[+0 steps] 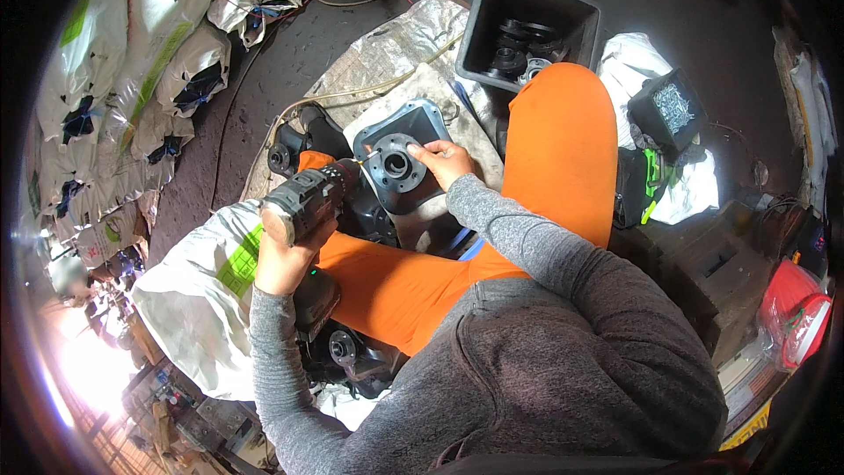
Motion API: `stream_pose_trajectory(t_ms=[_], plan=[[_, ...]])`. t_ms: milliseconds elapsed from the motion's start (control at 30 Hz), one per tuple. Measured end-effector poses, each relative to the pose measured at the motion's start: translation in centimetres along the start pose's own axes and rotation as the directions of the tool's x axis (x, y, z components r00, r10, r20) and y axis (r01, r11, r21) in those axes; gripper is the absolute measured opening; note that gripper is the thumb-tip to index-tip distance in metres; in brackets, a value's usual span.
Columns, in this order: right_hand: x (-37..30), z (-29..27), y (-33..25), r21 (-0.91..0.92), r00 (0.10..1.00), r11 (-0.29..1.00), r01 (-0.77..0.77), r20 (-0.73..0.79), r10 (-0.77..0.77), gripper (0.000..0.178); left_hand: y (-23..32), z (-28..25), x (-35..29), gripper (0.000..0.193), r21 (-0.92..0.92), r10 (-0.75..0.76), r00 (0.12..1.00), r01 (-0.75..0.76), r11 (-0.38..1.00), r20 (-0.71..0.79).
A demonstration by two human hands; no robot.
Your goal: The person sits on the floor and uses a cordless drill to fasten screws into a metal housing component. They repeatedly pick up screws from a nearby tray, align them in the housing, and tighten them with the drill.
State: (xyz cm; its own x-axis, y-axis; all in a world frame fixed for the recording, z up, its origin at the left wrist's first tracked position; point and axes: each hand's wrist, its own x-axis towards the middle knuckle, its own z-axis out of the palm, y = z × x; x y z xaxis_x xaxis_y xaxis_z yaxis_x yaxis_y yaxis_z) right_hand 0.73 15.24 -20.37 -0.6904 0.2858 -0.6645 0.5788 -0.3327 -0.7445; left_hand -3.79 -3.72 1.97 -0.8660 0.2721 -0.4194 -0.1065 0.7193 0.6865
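A camouflage-patterned cordless drill (308,200) is gripped in my left hand (286,257), its chuck and bit reaching to the left edge of a round grey metal flange (383,178). This flange has a ring of bolt holes and a dark central bore. It lies over a dark, square-rimmed metal housing (437,120) between my legs. My right hand (448,163) is closed, thumb and fingers pinching at the flange's right side; whether a small screw is between the fingertips, I cannot tell.
Beyond my knee stands a grey bin (479,22) with black round parts. To the right, a dark box (651,114) holds many screws. White sacks (167,0) are piled at far left. A hose (352,84) crosses the ground cloth. More flanged parts (341,347) lie beside my left leg.
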Motion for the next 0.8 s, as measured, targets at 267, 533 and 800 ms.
stream_pose_trajectory(t_ms=[267,533,800], plan=[[1.1,0.4,-0.9,0.102,0.953,0.972,0.210,0.202,-0.227,0.028,0.1,-0.4,1.5,0.044,0.071,-0.155,0.980,0.147,0.987,0.122],[2.7,0.7,-1.5,0.017,0.939,0.975,0.223,0.263,-0.219,0.030,0.7,-0.5,1.1,0.036,0.037,-0.190,0.976,0.187,0.982,0.103],[3.2,1.0,-1.2,-0.069,0.957,0.966,0.249,0.174,-0.234,0.029,-0.3,0.0,2.0,0.024,-0.080,-0.218,0.971,0.226,0.971,0.096]])
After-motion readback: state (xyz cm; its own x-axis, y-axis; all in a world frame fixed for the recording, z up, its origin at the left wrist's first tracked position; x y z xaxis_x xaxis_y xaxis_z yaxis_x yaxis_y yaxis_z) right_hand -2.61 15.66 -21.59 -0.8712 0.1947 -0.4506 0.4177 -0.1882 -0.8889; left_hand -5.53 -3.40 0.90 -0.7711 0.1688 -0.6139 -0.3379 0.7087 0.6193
